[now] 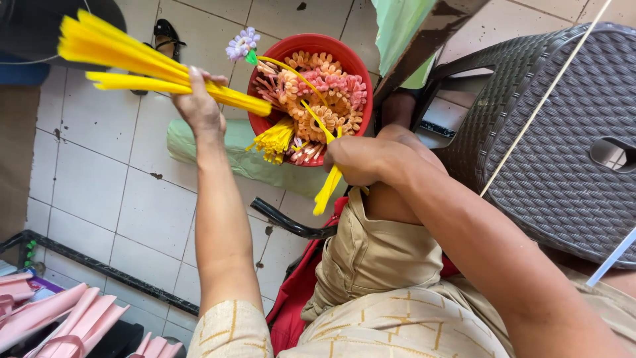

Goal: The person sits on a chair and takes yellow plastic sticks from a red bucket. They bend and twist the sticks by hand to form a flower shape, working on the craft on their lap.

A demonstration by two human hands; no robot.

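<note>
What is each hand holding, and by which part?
The left hand grips a bundle of yellow strips near one end. The right hand pinches a single yellow strip about midway, beside the red bowl.

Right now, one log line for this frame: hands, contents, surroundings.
left hand: grips yellow strip bundle | right hand: holds yellow strips | red bowl: orange-pink paper flowers | brown woven stool beside

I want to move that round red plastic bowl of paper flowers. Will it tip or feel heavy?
The red plastic bowl is probably light: its orange and pink paper flowers look airy. It seems wide and shallow, so unlikely to tip, though loose pieces may spill.
</note>
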